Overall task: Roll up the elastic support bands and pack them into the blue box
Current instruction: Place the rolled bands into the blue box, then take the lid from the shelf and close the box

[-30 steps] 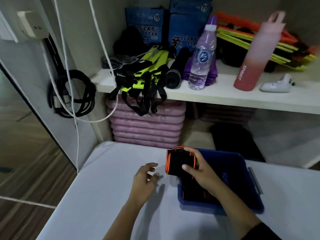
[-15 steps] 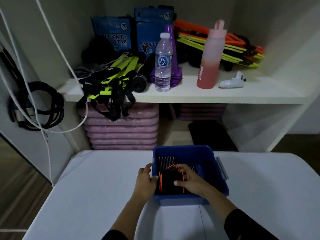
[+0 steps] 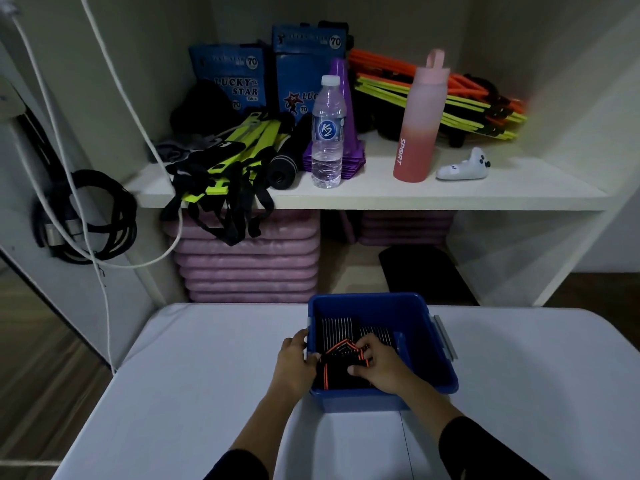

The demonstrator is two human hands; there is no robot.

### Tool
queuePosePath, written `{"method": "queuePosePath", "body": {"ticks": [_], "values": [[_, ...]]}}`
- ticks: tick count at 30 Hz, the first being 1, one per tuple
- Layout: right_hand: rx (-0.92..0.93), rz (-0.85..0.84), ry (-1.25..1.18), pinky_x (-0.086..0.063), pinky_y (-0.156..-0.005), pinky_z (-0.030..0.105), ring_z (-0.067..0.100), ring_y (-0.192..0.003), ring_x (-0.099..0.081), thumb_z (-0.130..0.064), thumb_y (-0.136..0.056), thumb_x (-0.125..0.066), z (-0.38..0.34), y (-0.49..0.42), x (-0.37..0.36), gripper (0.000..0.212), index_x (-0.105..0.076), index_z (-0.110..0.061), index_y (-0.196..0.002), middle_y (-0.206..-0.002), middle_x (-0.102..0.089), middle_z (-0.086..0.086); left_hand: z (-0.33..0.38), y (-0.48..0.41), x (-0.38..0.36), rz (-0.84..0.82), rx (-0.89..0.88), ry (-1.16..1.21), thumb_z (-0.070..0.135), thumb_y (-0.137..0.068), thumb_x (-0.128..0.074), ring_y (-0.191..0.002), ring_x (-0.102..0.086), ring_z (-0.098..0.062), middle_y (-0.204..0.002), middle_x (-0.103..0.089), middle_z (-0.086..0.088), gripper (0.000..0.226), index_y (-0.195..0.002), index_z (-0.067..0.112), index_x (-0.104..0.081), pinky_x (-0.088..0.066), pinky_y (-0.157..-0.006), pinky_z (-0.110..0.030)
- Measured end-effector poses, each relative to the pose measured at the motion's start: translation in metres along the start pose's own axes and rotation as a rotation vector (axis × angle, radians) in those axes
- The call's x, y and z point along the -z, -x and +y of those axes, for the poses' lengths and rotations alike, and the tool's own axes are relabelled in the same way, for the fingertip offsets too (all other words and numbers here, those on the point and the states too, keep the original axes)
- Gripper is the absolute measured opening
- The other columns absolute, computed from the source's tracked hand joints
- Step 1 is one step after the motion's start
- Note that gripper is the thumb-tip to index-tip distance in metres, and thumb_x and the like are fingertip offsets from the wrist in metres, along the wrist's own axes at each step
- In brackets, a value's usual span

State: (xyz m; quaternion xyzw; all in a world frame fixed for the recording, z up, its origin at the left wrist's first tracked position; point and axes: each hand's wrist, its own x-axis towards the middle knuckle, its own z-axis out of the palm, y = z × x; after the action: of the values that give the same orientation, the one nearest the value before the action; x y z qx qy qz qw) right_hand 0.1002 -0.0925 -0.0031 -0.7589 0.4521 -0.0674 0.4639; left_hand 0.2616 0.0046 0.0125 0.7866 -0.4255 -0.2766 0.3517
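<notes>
- The right hand's fingers are curled over the top of a rolled black band with orange edging, and the thumb presses its near side.
- The left hand's fingers hook over the left wall of the blue box, gripping it, their tips just beside the band.
- The band lies between the two hands, in the box's near left corner.
- Its orange stripes run near to far, with an orange peak pointing at the far wall; the hand hides too much to tell its long axis.
- Striped bands lie flat on the box floor behind it.
- The box stands on the white worktop.
</notes>
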Motion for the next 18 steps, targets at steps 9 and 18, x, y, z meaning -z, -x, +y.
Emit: {"method": "queuePosePath", "body": {"ticks": [9,18], "values": [[0.030,0.130,-0.034,-0.046,-0.100,0.041,0.022,-0.113,-0.051,-0.024,-0.077,-0.072,-0.006,0.010,-0.002,0.061,-0.039,-0.017,-0.127,-0.121,-0.046,0.008,0.003,0.010,0.001,0.060,-0.009,-0.112,0.025,-0.094,-0.047,-0.110,-0.053,-0.022,-0.123,-0.053,-0.008,0.041,-0.135,0.020,-0.041,-0.049,-0.092,-0.034],[0.262,0.466,0.134,-0.050,-0.085,0.031,0.010,-0.093,-0.057,-0.026,-0.084,-0.064,-0.037,0.047,0.063,0.015,-0.059,-0.024,-0.097,-0.097,-0.057,-0.006,0.087,0.019,0.021,0.182,-0.220,-0.077,0.009,-0.085,-0.052,-0.079,-0.061,-0.014,-0.092,-0.068,-0.001,0.021,-0.101,0.017,-0.063,-0.048,-0.072,-0.023]]}}
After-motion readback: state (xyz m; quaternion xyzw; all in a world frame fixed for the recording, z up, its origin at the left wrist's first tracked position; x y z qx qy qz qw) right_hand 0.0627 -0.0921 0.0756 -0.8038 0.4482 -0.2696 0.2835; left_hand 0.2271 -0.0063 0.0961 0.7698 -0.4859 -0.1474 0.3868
